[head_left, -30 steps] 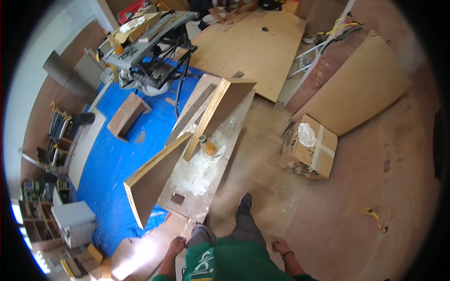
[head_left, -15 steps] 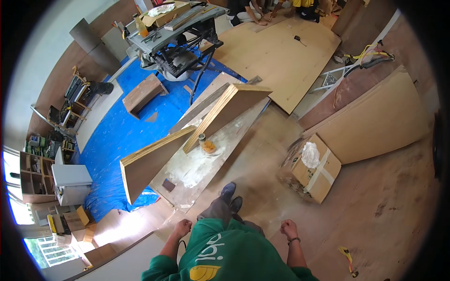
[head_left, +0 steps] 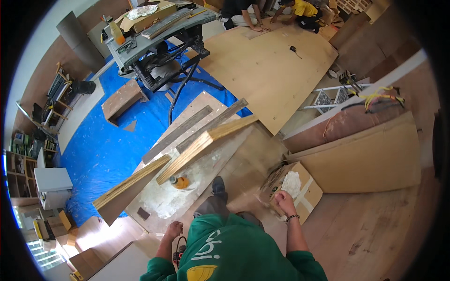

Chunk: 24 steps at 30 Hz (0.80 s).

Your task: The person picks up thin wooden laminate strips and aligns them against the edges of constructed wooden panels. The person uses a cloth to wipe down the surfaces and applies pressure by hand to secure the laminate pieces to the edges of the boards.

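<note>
Green sleeve [head_left: 307, 264] above and dark beaded bracelet [head_left: 293, 217] at the wrist, the right hand [head_left: 284, 201] has its fingers loosely curled; so does the left hand [head_left: 174, 229]. Whether either encloses something small cannot be told. Half a second ago the right hand showed well apart from the brown cardboard box [head_left: 313, 193]; now it overlaps it in view, just below the crumpled white bundle [head_left: 291, 181] on top, contact unclear. The left hand lies near the close end of the low, powder-dusted bench [head_left: 152, 220]. One dark shoe [head_left: 219, 185] now shows ahead, where two showed together earlier. On the bench are two thick, layered-edge plywood panels [head_left: 190, 157], with an orange-filled bottle [head_left: 180, 182] near them. Beyond spreads blue plastic sheeting [head_left: 93, 154]; farther off, a co-worker in yellow [head_left: 302, 8] now shows more fully beside a wide tan board [head_left: 262, 75].
</note>
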Available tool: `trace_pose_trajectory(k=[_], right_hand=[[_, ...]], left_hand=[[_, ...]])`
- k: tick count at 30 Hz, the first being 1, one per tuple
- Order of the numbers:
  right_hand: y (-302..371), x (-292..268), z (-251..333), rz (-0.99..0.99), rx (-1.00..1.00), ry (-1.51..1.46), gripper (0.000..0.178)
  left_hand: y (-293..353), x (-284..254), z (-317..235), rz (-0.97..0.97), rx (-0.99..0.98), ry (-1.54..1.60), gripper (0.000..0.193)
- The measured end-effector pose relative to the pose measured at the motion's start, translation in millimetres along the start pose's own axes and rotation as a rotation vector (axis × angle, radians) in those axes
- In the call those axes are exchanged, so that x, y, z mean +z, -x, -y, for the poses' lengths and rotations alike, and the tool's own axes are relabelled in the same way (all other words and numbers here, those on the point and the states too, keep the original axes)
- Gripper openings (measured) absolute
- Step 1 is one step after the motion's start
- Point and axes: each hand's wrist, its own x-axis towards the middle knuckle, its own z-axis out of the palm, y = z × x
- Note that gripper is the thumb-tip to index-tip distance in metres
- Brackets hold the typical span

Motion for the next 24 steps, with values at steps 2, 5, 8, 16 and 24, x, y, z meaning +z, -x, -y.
trace_pose_trajectory(k=[2, 5, 8, 16, 24], right_hand=[[-35.1, -12.0, 26.1, -0.005, -0.027, -0.100, 0.015], [-90.3, -21.9, 77.9, -0.020, -0.078, -0.214, 0.014], [-144.5, -18.4, 132.6, 0.023, -0.130, -0.219, 0.012], [-305.4, 22.8, 212.8, 0.137, -0.471, 0.108, 0.020], [-377.8, 117.6, 302.4, 0.263, -0.806, 0.398, 0.025]], left_hand=[[10.6, 7.4, -46.6, -0.001, 0.046, 0.092, 0.031], [25.9, 11.6, -85.3, -0.027, 0.106, 0.128, 0.032], [39.2, 21.1, -85.1, -0.078, 0.059, 0.306, 0.031], [109.8, 94.7, -78.1, -0.372, -0.213, 0.274, 0.026], [126.5, 175.1, -125.6, -0.332, -0.241, 0.302, 0.031]])
